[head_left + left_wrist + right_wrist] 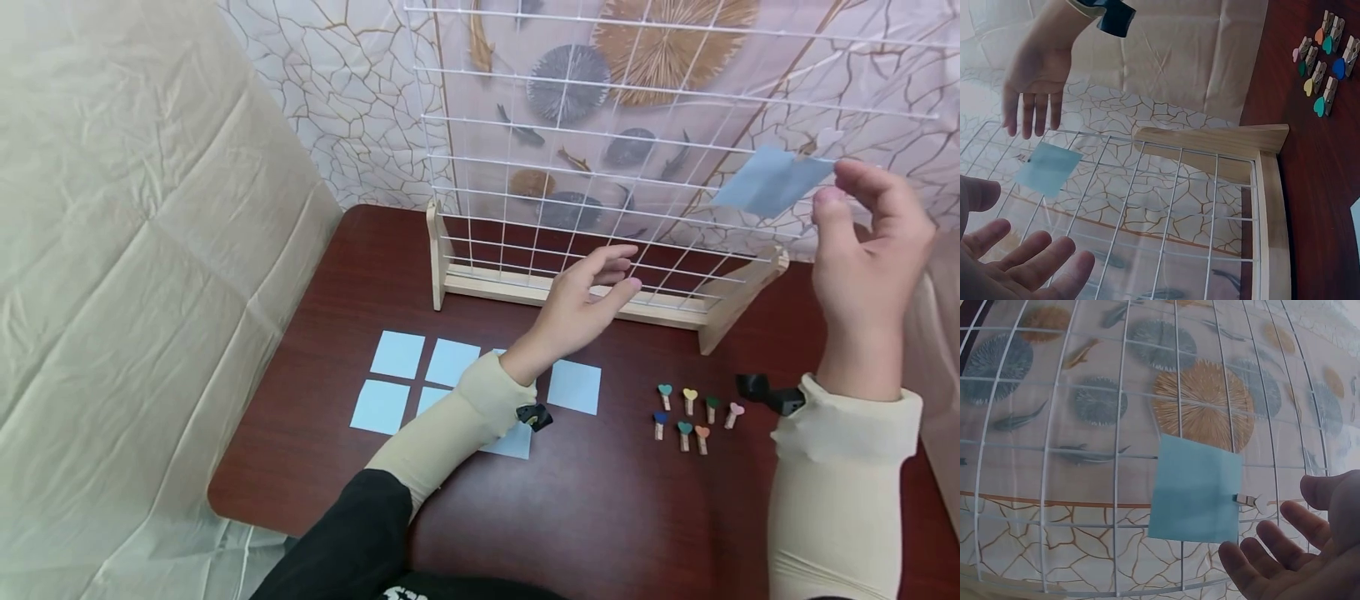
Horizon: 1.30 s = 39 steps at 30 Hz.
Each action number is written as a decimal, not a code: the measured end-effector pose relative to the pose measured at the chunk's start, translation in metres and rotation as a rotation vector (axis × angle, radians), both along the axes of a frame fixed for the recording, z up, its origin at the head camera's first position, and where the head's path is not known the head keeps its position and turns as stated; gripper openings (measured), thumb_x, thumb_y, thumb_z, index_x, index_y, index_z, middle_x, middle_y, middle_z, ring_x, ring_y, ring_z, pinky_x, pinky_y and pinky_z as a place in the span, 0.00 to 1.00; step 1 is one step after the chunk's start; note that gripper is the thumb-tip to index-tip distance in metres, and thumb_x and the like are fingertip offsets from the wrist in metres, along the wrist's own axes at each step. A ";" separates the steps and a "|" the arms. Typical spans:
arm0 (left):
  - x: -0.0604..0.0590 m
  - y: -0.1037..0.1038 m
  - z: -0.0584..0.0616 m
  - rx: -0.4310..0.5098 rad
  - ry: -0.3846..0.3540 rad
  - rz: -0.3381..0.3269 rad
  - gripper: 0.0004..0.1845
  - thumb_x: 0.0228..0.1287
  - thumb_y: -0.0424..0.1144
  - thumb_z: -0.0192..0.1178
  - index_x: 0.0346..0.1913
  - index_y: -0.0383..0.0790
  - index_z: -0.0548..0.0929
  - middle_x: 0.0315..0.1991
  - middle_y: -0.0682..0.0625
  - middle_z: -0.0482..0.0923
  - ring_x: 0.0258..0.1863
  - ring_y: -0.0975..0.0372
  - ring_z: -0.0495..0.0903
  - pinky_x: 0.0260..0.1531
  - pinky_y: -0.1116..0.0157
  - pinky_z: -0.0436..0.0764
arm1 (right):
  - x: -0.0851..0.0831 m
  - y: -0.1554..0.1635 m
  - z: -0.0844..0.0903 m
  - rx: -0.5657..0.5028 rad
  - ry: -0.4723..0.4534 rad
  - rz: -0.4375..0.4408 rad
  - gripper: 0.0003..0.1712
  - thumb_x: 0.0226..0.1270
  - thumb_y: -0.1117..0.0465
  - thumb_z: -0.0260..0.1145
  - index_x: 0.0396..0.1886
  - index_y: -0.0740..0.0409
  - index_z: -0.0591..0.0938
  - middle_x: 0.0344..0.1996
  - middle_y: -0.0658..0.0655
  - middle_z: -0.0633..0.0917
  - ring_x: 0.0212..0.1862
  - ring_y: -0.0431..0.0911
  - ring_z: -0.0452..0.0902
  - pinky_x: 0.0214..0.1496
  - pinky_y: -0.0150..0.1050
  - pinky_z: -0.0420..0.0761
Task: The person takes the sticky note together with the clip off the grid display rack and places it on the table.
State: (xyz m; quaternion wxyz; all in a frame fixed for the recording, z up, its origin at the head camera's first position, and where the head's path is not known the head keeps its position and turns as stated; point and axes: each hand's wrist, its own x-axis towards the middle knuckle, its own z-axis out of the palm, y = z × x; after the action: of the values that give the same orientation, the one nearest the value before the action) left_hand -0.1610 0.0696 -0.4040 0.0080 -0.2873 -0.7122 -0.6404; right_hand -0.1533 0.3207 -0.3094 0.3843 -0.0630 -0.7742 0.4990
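A light blue paper square (772, 181) hangs on the white wire grid (1117, 425), held at its edge by a small wooden clothespin (1249, 500) with a pale heart on it. Beside that paper is my right hand (873, 250), its fingers loosely bent with nothing gripped. In the right wrist view the fingertips lie close to the paper's lower corner; whether they touch it I cannot tell. My left hand (581, 304) is held in front of the lower grid, fingers relaxed and holding nothing.
Several blue paper squares (397, 354) lie in rows on the dark red table (600, 500), some hidden beneath the left forearm. Small clothespins with coloured hearts (685, 432) are grouped at the right. Wooden feet (437, 258) support the grid, with a patterned backdrop (360, 100) behind.
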 end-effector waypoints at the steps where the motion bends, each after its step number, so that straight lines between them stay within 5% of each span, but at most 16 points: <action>1: -0.001 0.002 0.001 -0.001 0.003 -0.004 0.23 0.80 0.37 0.60 0.73 0.36 0.75 0.66 0.40 0.80 0.62 0.63 0.81 0.56 0.71 0.81 | -0.001 0.000 0.002 -0.002 0.000 -0.004 0.15 0.75 0.66 0.64 0.57 0.57 0.89 0.47 0.44 0.86 0.53 0.40 0.80 0.51 0.29 0.79; 6: -0.008 0.010 0.007 -0.010 -0.002 -0.013 0.23 0.79 0.38 0.61 0.72 0.37 0.75 0.65 0.41 0.80 0.62 0.62 0.82 0.55 0.72 0.80 | -0.005 0.002 0.009 -0.037 0.015 0.001 0.16 0.74 0.68 0.62 0.57 0.58 0.88 0.47 0.49 0.84 0.42 0.36 0.81 0.45 0.26 0.79; 16: -0.019 0.032 0.023 -0.039 -0.063 -0.021 0.24 0.80 0.40 0.60 0.74 0.42 0.74 0.68 0.45 0.78 0.60 0.70 0.82 0.56 0.75 0.78 | -0.015 0.005 0.015 -0.204 0.071 0.116 0.16 0.74 0.73 0.61 0.56 0.63 0.87 0.44 0.56 0.82 0.46 0.42 0.79 0.40 0.23 0.83; 22: -0.028 0.044 0.028 -0.044 -0.106 -0.018 0.25 0.81 0.41 0.60 0.76 0.46 0.73 0.70 0.49 0.76 0.57 0.72 0.83 0.50 0.76 0.80 | -0.021 0.006 0.018 -0.147 0.033 0.112 0.17 0.76 0.71 0.60 0.59 0.60 0.87 0.46 0.54 0.81 0.47 0.41 0.77 0.40 0.22 0.83; 29: -0.037 0.053 0.031 -0.047 -0.105 -0.034 0.27 0.81 0.41 0.60 0.77 0.45 0.72 0.74 0.48 0.74 0.59 0.70 0.83 0.55 0.78 0.76 | -0.027 0.008 0.021 -0.264 0.086 0.224 0.17 0.72 0.75 0.61 0.54 0.63 0.88 0.45 0.59 0.82 0.49 0.44 0.79 0.37 0.24 0.84; 39: -0.045 0.059 0.038 -0.053 -0.109 -0.076 0.29 0.81 0.41 0.59 0.80 0.48 0.67 0.77 0.54 0.70 0.57 0.69 0.84 0.57 0.79 0.74 | -0.027 0.009 0.023 -0.083 -0.052 0.128 0.18 0.78 0.69 0.59 0.62 0.58 0.86 0.47 0.51 0.82 0.46 0.38 0.79 0.33 0.21 0.81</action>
State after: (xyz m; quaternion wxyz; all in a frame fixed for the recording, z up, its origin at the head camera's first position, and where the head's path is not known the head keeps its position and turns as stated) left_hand -0.2064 0.1285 -0.3664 -0.0626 -0.2790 -0.7170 -0.6357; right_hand -0.1806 0.3293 -0.2861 0.3284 -0.0420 -0.7649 0.5525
